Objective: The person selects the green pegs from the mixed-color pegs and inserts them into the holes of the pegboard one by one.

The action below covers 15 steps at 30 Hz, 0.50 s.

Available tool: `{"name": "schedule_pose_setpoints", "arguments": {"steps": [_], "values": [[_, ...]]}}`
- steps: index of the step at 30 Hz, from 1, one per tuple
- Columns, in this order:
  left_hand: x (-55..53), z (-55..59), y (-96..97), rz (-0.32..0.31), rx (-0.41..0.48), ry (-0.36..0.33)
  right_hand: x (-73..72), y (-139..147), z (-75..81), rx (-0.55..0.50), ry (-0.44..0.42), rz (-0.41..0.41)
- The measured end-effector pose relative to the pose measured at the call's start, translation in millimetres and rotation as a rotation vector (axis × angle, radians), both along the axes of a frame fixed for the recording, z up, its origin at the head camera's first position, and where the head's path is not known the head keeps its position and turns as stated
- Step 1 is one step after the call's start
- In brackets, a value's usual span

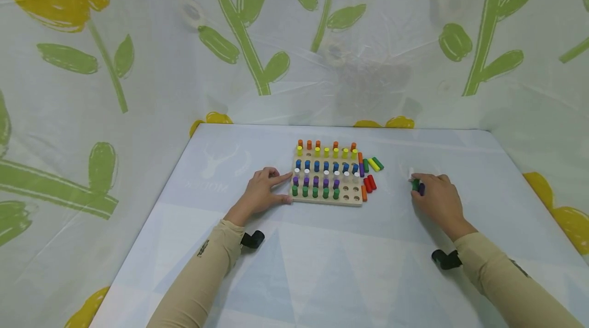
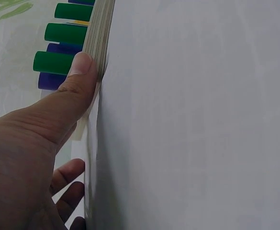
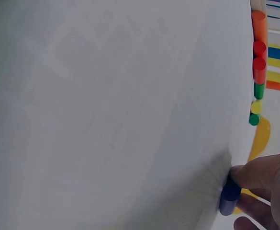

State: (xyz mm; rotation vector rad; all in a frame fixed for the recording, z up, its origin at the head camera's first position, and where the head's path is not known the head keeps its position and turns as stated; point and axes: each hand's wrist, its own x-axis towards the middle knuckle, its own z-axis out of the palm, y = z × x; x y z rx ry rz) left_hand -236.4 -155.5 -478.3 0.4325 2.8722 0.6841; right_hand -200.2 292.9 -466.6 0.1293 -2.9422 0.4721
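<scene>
Beige sleeves (image 1: pixel 195 271) come in from the near side of the desk (image 1: pixel 294 266), a black device (image 1: pixel 252 239) at each wrist. Between the two hands sits a wooden pegboard (image 1: pixel 326 203), roughly midway across the desk and closer to its far edge. Its upright pegs (image 1: pixel 316 166) stand in rows: orange farthest off, then yellow, blue, white, purple and, nearest, green; four holes show at its near right corner. On its left side I see the left hand (image 1: pixel 262 190), fingers spread and grasping nothing, the thumb resting against the board's edge by the near left corner and the index finger reaching to its left edge. Loose pegs (image 1: pixel 371 182) lie just beside the board's right side: two orange, one purple, two red, and a yellow one between two green. Well apart from these, toward the desk's right edge, the right hand (image 1: pixel 439 200) pinches a dark peg (image 3: pixel 229 196), blue or purple. A green peg (image 1: pixel 415 183) and a small white thing (image 1: pixel 411 173) show at its fingertips too; whether that white thing is gripped, I can't tell. Beyond the desk's far edge hangs a pale cloth (image 1: pixel 391 72) printed with yellow flowers and green leaves.
</scene>
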Motion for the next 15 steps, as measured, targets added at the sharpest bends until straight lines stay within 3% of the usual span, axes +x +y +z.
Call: {"name": "schedule_pose_setpoints", "arguments": {"steps": [15], "values": [[-0.8,-1.2,-0.8,-0.016,0.002,0.015,9.0,-14,4.0,-0.033,-0.115,-0.001]]}}
